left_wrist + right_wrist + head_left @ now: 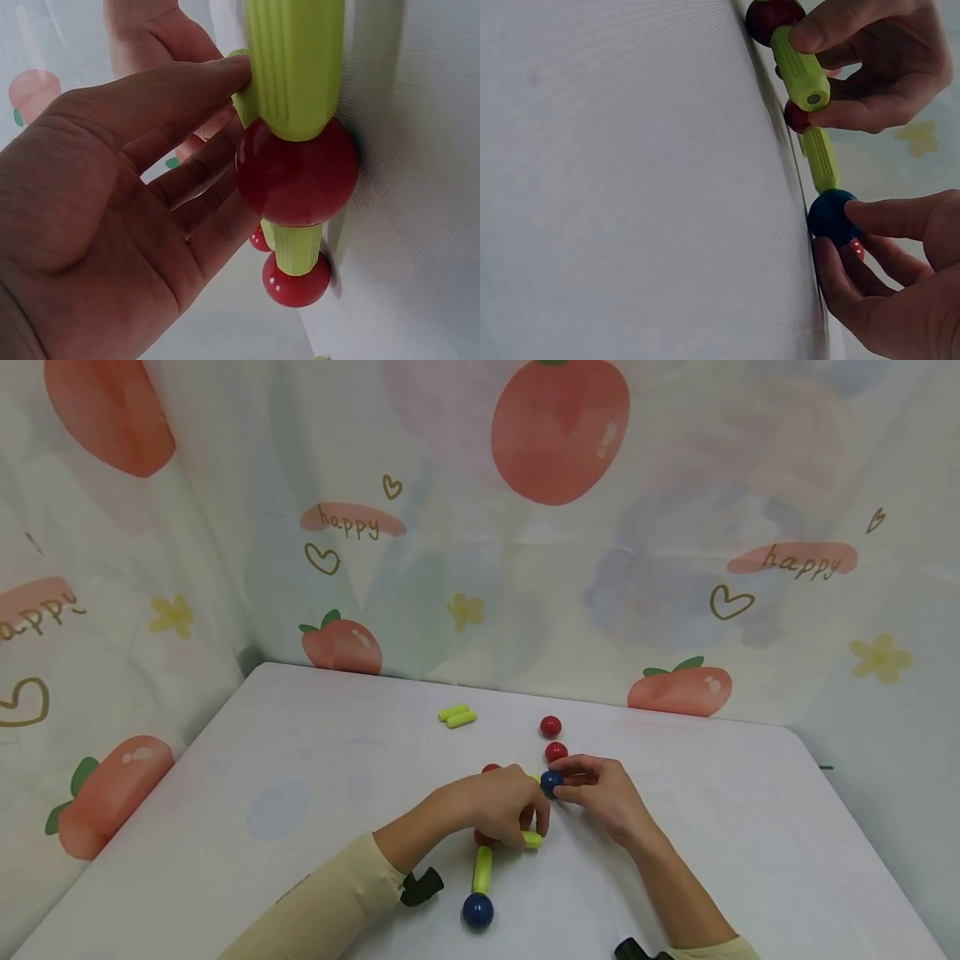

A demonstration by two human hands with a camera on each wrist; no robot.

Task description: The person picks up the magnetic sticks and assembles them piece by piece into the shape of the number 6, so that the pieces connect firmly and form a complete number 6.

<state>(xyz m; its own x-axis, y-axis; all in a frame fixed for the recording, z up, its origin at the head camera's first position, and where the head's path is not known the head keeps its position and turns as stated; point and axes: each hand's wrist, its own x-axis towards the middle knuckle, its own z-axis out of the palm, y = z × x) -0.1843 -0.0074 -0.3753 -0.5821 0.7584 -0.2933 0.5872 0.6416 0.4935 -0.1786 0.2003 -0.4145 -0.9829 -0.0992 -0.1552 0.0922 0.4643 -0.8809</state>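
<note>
My left hand (495, 802) pinches a yellow-green ribbed rod (801, 69) with a round metal spot on its bare end. The rod's other end meets a red ball (297, 171). To the right, my right hand (607, 797) holds a blue ball (831, 216) between thumb and fingers. This ball touches the end of another yellow-green rod (822, 159), whose far end meets a second red ball (797, 117). In the head view, my left hand covers much of the joined pieces. A near rod (482, 870) runs toward me to another blue ball (477, 911).
Two loose yellow-green rods (457, 717) lie side by side at the back of the white table (360, 793). Behind the held blue ball are two loose red balls, a farther one (551, 727) and a nearer one (556, 752). A printed cloth (480, 568) hangs behind the table.
</note>
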